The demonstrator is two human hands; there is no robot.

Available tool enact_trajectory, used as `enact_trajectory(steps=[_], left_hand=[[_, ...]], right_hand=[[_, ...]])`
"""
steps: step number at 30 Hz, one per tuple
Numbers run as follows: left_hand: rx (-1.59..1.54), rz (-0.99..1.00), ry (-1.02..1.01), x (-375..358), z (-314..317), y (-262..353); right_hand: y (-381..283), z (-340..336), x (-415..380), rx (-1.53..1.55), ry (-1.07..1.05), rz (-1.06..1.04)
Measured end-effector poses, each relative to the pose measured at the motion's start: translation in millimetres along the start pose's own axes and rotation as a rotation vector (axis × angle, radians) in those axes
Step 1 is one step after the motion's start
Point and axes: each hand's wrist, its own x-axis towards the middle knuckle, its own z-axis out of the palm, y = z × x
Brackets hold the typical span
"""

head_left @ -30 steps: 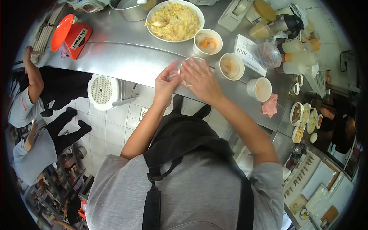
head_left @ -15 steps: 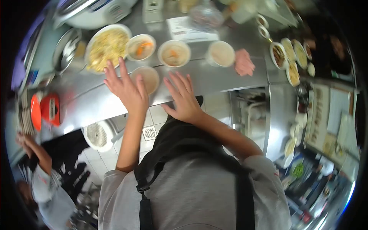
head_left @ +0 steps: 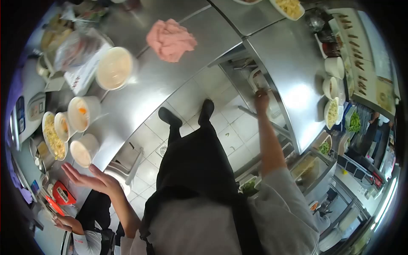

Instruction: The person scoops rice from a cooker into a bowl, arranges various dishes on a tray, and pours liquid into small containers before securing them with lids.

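Observation:
My left hand (head_left: 90, 177) is open, its fingers stretched out, just off the front edge of the steel counter. Nearest to it stands a pale plastic tub (head_left: 84, 150). Behind that are a tub with orange pieces in it (head_left: 81, 114), a smaller bowl (head_left: 63, 126) and an oval dish of chopped yellow food (head_left: 53, 136). My right hand (head_left: 262, 102) reaches under the right-hand counter, closed, beside a white container (head_left: 256, 80) on the lower shelf. What its fingers hold, if anything, is hidden.
A crumpled pink cloth (head_left: 171, 40) and another round tub (head_left: 114, 68) lie on the steel counter (head_left: 140, 85). White bowls (head_left: 331, 112) line the right counter. A co-worker's hand (head_left: 63, 222) shows at lower left, near a red box (head_left: 64, 193). White floor tiles lie below.
My view has swung to the right. My right hand has left the tubs and gone down under the right-hand counter. My left hand has come back from over the dish and tub.

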Motion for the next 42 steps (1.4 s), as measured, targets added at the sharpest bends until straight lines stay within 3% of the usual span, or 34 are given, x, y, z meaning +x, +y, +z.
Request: enact_trajectory(steps=[3,5,6,8,9,11,13,18,24,34,36,38,40,41,42], left_hand=[[-0.373,-0.003,-0.094,-53,42,63],[-0.401,0.216,-0.415,-82,76,120],[-0.592,0.183,-0.627,-102,98,151],[-1.030,0.122,-0.912,-131,156,212],[-1.107,0.090,-1.074,-152,184,238],[-1.184,0.194,-1.234,-175,241,298],[-1.225,0.230,-1.188,-202,306,352],[-0.968,0.132,-1.534,-211,435,433],[-0.817,0.095,-1.564,-209,430,452],[-1.059,-0.122,-1.226,-218,357,434],[-1.214,-0.296,-1.356,-210,341,423],[-1.391,-0.608,-1.617,-192,319,409],[-1.467,-0.972,-1.887,-162,297,396],[-1.468,-1.160,-2.036,-147,285,386],[-1.497,-1.055,-2.021,-137,272,371]], right_hand=[[68,36,40,-0.260,0.090,-0.042],[67,27,48,-0.211,-0.089,-0.016],[85,40,49,-0.235,-0.036,-0.110],[91,33,49,-0.188,-0.081,-0.040],[89,32,52,-0.163,-0.077,-0.037],[91,32,50,-0.112,-0.071,-0.047],[93,29,47,-0.045,-0.063,-0.053],[114,2,24,0.186,-0.058,0.004],[147,-29,-12,0.439,-0.079,0.152],[128,-63,-35,0.913,-0.258,0.353],[94,-64,-40,0.989,-0.354,0.343],[52,-64,-52,0.982,-0.454,0.275],[6,-89,-68,0.903,-0.360,0.026],[-15,-106,-73,0.869,-0.197,-0.134],[-28,-119,-76,0.898,-0.282,-0.156]])
